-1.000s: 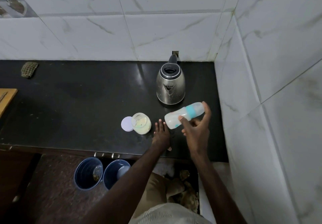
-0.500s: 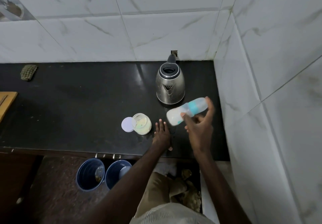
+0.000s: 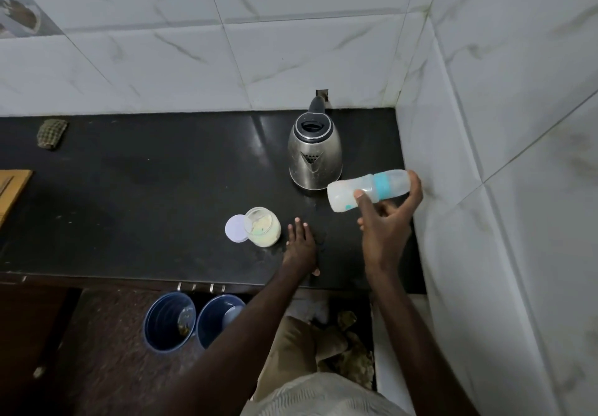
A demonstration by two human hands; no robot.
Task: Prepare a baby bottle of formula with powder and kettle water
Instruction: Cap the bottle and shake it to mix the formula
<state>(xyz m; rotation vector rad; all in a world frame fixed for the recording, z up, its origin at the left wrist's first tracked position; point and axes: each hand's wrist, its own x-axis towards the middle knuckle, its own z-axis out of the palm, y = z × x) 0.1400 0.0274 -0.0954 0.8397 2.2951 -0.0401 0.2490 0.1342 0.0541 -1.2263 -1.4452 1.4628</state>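
At the far left of the black worktop (image 3: 145, 189) lies a small checked cloth (image 3: 51, 134), close to the back wall. A wooden board (image 3: 13, 185) pokes in at the left edge, at about seven o'clock from the cloth. On the floor in front of the worktop stand a blue bucket (image 3: 170, 321) and a second blue bucket (image 3: 221, 318), side by side. Up on the worktop sits an open jar (image 3: 262, 226) of pale powder. Its round lid (image 3: 236, 228) lies flat against it at nine o'clock. Just beside the jar, at about four o'clock, the person's left hand (image 3: 301, 247) lies flat on the worktop. Its grip is wide and holds nothing. The steel kettle (image 3: 315, 153) stands at twelve o'clock from that hand, near the back wall. The right hand (image 3: 385, 231) is up in the air at about five o'clock from the kettle. Its grip holds the baby bottle (image 3: 383, 185), thumb on one side and fingers on the other. The bottle lies on its side above the worktop, with a blue ring round its middle.
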